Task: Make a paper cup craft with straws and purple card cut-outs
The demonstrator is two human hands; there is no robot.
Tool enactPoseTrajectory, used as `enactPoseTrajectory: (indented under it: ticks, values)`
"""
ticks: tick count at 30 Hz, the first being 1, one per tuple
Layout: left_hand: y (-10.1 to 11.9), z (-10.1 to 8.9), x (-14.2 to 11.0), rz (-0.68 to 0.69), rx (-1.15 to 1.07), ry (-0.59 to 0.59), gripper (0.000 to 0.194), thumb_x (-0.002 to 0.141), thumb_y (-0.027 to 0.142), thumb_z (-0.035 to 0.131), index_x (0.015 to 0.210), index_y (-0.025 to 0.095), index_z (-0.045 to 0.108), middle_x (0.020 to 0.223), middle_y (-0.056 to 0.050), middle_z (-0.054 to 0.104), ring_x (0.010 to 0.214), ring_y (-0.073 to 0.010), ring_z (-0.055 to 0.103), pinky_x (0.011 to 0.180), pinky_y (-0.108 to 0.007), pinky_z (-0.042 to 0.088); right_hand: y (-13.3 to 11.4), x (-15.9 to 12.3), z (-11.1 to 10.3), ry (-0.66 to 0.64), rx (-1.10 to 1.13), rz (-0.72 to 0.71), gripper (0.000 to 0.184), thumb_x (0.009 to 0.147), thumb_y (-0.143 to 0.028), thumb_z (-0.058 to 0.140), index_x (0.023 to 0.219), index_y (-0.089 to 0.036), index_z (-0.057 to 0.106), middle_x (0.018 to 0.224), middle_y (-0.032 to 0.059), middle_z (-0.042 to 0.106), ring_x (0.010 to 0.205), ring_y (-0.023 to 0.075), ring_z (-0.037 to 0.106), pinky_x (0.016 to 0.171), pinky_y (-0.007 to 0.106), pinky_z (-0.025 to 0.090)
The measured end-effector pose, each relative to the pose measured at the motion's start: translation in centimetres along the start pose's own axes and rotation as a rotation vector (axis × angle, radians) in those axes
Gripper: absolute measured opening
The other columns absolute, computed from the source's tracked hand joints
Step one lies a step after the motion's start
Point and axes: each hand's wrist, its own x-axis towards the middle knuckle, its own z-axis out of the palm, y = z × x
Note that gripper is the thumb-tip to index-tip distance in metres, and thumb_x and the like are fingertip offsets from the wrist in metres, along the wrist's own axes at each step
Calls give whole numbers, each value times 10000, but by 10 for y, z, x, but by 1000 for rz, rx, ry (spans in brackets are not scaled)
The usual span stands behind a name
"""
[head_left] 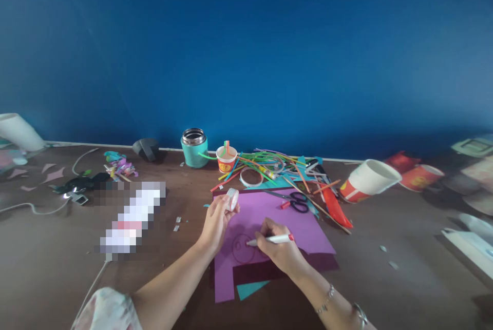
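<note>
The right hand pinches a white marker in its grip, tip at a circle drawn on purple paper on the table. The left hand's grip pinches a small white roll above the paper's edge.

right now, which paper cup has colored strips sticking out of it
The small red-and-white cup just beside the teal jar. Strips poke above its rim; the big white-and-red cup and the red cup beyond show none.
</note>
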Motion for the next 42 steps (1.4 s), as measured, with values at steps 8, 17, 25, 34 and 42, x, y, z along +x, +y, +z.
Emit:
enactPoseTrajectory:
  ticks: [8, 17, 25, 34, 42]
  values:
    - [0, 0, -1, -4, 17, 22, 236, 732, 380, 617, 671, 158, 566, 683, -10, 594, 715, -149, 588, 768, -316, 461, -2, 0, 1, 28, 4, 4, 226, 739, -277, 541, 563, -214, 414, 422, -82, 406, 403, 82, 367, 402, 199, 323]
    - [1, 0, 0, 9, 41, 13, 250, 740, 392, 610, 678, 152, 574, 671, -15, 582, 709, -156, 588, 761, -315, 468, 2, 5, 0, 83, 206, 66, 282, 744, -349, 548, 559, -226, 374, 426, -69, 445, 405, 97, 417, 415, 215, 323]
    - [0, -2, 1, 12, 35, 4, 236, 756, 381, 601, 683, 158, 569, 683, -9, 582, 704, -144, 581, 745, -298, 463, 1, 5, -6, 112, 310, 86, 295, 744, -401, 583, 589, -214, 416, 402, -58, 485, 374, 84, 368, 414, 210, 271]
    - [-2, -2, 1, 6, 15, -1, 235, 758, 377, 610, 693, 152, 592, 675, -5, 587, 696, -140, 586, 694, -272, 452, 3, 4, -5, 59, 298, 44, 219, 733, -272, 566, 601, -205, 404, 489, -87, 340, 463, 78, 307, 449, 211, 273]
    - [1, -1, 0, -8, 1, -8, 234, 745, 379, 626, 705, 152, 589, 698, -12, 587, 704, -143, 580, 754, -305, 460, -6, -5, -4, 46, 206, -28, 262, 802, -353, 540, 623, -208, 415, 483, -70, 407, 445, 86, 371, 433, 212, 300]
